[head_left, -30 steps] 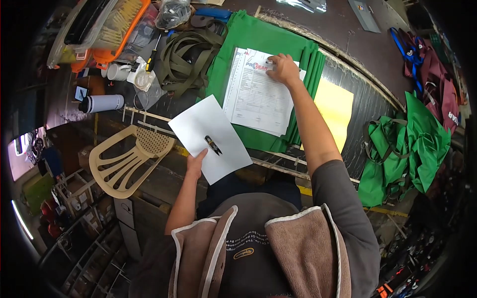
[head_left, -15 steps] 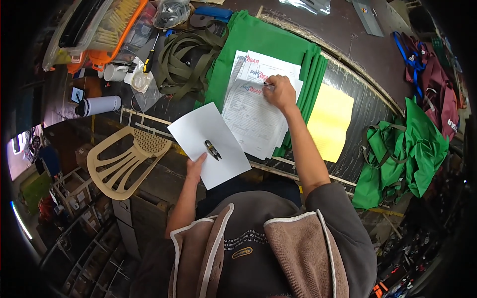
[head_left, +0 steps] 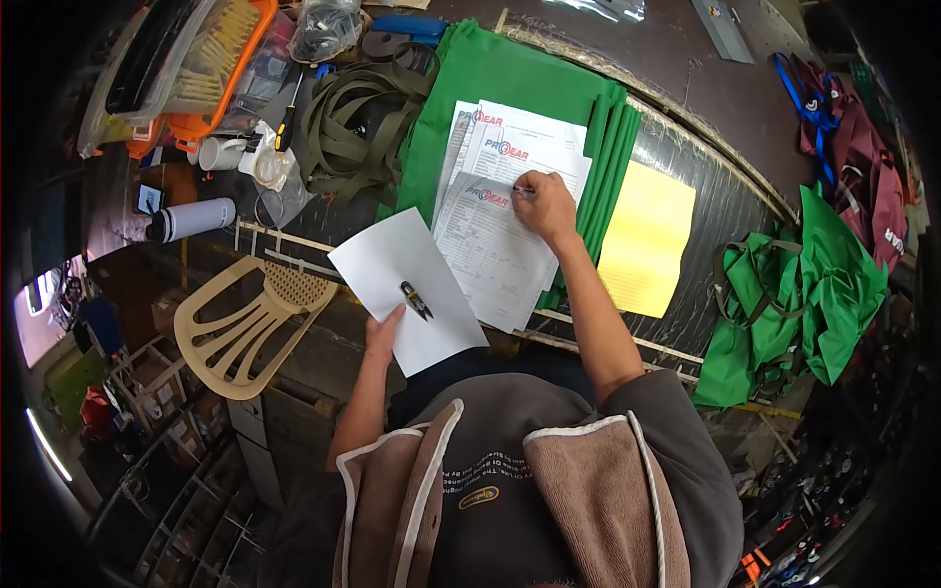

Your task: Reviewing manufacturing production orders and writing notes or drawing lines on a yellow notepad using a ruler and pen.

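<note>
My left hand (head_left: pixel 381 331) grips the near left edge of a blank white sheet of paper (head_left: pixel 392 257), thumb on top. Loose on that sheet lies a pair of dark thread snips (head_left: pixel 417 300), points toward me. With fingers pinched, my right hand (head_left: pixel 546 206) holds the upper right edge of the topmost printed form (head_left: pixel 495 255). A small dark thing shows at those fingertips, too small to name. Beneath it are more printed forms (head_left: pixel 554 137), overlapping on a stack of folded green fabric (head_left: pixel 529 73).
Right of the stack lies a yellow sheet (head_left: pixel 647 240); green bags (head_left: pixel 755 323) hang over the table's right edge. Olive webbing (head_left: pixel 363 127), a screwdriver (head_left: pixel 286 122), a mug (head_left: pixel 222 153) and a bottle (head_left: pixel 192 220) sit left. A beige plastic chair (head_left: pixel 230 333) stands before the table.
The topmost printed form has slid toward me along with my right hand, showing more of the forms beneath. My left hand with the blank sheet and snips has barely moved.
</note>
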`<state>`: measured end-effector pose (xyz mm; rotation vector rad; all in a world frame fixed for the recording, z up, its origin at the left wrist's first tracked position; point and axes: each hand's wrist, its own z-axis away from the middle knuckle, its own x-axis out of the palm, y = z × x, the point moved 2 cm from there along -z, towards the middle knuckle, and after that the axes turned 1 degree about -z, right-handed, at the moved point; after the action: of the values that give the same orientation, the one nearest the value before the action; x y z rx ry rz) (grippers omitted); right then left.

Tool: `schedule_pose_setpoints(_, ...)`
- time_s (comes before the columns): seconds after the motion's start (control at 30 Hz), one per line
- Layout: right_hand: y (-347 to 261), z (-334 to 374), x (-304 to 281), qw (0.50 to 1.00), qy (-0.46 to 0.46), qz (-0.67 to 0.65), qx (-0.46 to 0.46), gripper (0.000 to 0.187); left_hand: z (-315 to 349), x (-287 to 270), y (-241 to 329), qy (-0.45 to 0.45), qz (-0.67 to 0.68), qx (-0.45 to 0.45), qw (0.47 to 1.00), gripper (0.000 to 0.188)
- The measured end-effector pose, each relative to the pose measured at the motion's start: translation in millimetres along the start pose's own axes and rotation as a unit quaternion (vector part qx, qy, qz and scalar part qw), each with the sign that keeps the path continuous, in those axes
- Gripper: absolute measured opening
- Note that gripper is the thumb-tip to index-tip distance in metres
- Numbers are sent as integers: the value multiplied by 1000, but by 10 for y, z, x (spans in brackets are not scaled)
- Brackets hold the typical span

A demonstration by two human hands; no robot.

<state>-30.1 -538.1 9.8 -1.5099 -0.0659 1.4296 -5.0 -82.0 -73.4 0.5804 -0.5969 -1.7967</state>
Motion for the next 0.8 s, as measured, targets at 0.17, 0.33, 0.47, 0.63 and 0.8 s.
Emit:
schedule_pose_setpoints(0.17,85,-238,31,999,-7,36,-26,54,52,1,44,-11,-7,7,1000,48)
schedule_pose_setpoints(0.33,157,-758,51,993,-36,114,-8,72,113,65,161,-21,-15,5,1000,48)
schedule_pose_setpoints(0.47,103,-815,90,987,-67,143,-19,63,144,155,241,-27,-11,12,1000,45)
schedule_pose_setpoints(0.63,102,-340,-141,979,159,53,-113,44,198,228,325,-32,-17,18,999,44)
schedule_pose_setpoints(0.8,1208,572,-984,938,307,119,105,37,85,204,277,-38,-45,31,998,41)
